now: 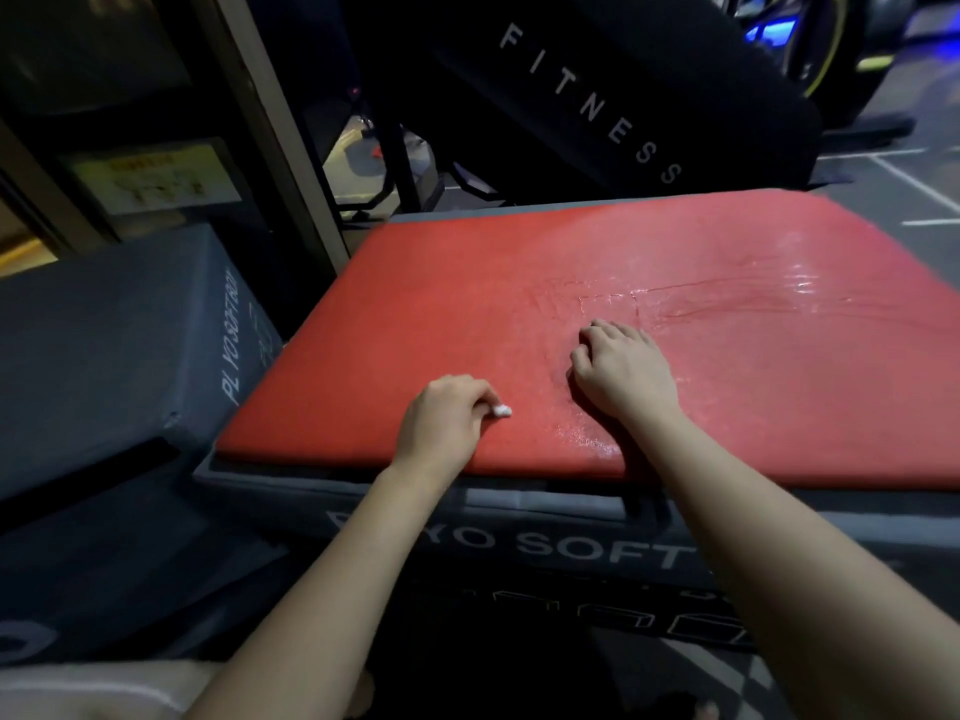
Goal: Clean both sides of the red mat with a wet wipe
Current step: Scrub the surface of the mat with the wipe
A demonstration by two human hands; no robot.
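The mat [467, 314] tops a padded box [571, 517], right of a second box [104, 345].

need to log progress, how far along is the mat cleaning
Done: the right part of the red mat shines wet. In hand: the left hand pinches a wadded wet wipe. Left: the dull left part; the other side's state is hidden.
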